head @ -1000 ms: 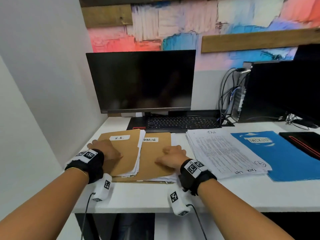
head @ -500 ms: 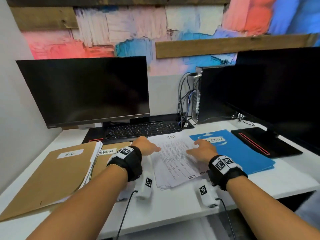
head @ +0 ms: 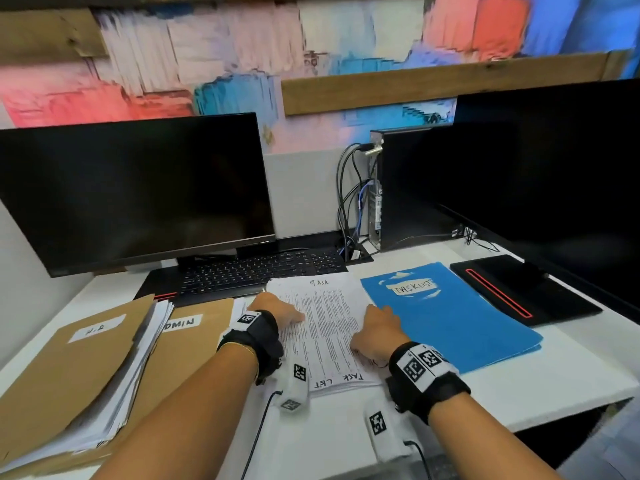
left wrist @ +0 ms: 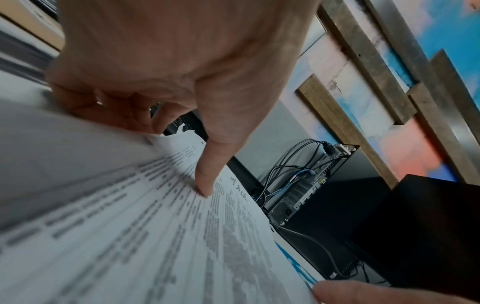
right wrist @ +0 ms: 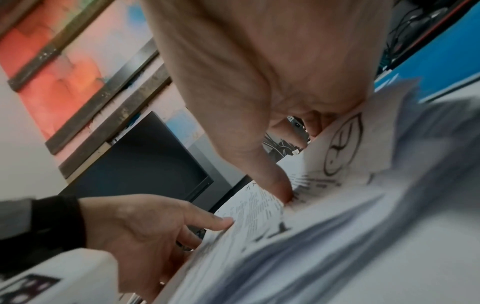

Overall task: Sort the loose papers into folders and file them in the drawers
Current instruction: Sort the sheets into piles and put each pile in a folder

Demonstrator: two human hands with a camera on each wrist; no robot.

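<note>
**Paper stack gripped from both sides, folders waiting either side**

The paper stack (head: 325, 327) of printed task lists sits flat on the white counter (head: 519, 386), right in the middle, just in front of the keyboard (head: 256, 268). Both hands are on it. The left hand (head: 277, 311) is at the stack's left edge, thumb pressed on the top sheet and the other fingers curled under the edge. The right hand (head: 375, 332) does the same on the right edge, thumb on top, fingers tucked under, and the wrist view shows the sheets bending up a bit there.

The blue folder (head: 450, 313) labelled "TASK LIST" lies just right of the stack, touching or slightly under it, hard to tell which. Off to the left are two brown folders: the "ADMIN" folder (head: 194, 341), and the "H.R" folder (head: 79, 368) overlapping it, with white sheets poking out between them. Two dark monitors stand behind everything.
</note>
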